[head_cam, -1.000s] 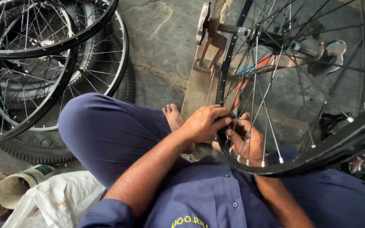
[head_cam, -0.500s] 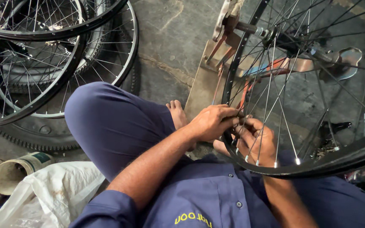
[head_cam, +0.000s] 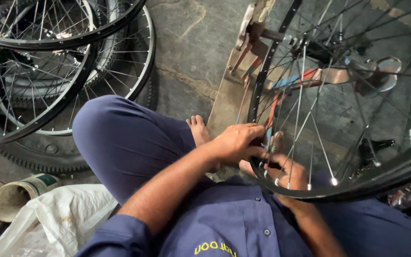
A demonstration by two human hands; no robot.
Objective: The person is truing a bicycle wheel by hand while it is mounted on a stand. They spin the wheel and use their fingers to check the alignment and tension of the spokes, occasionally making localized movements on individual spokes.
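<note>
Black spoked bike wheel rim [head_cam: 338, 190] stands upright w/ thin silver spokes [head_cam: 317, 138], hub up top, low edge by my lap.

Black wheel rim [head_cam: 262, 90], silver spokes [head_cam: 302, 90]

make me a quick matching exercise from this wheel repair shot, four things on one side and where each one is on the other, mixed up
Things:
1. left hand
2. right hand
3. stacked wheels
4. white plastic bag

Places:
A. on the floor at lower left, beside an open tin
B. behind the spokes, inside the black rim
C. on the near edge of the black rim, fingers at a spoke
D. lying on the floor at upper left

Pairs: 1-C, 2-B, 3-D, 4-A
</note>
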